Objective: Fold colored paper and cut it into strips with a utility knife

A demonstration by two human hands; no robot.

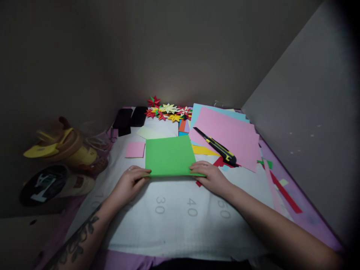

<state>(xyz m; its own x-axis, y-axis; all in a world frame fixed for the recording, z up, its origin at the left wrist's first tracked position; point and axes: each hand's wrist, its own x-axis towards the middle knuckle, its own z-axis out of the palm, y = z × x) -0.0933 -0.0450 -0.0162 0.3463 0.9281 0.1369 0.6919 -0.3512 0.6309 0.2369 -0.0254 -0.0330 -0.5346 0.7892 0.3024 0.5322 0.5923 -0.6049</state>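
Note:
A green sheet of paper (170, 155) is held low over the white mat, its near edge folded or curled up. My left hand (135, 178) pinches its near left corner between thumb and fingers. At the near right corner, my right hand (209, 176) grips the same sheet, fingers on top and thumb beneath. Just left of the sheet lies a small pink paper square (135, 149). A yellow-and-black utility knife (216, 146), blade out, rests to the right on a stack of pink and blue sheets (225, 127).
Folded paper stars (168, 109) sit at the back by the wall. Two dark phone-like slabs (138, 116) lie at back left. A lidded cup (78, 150) and a black-topped container (45, 185) stand at left. Red paper strips (287, 193) lie at right on the white numbered mat (177, 232).

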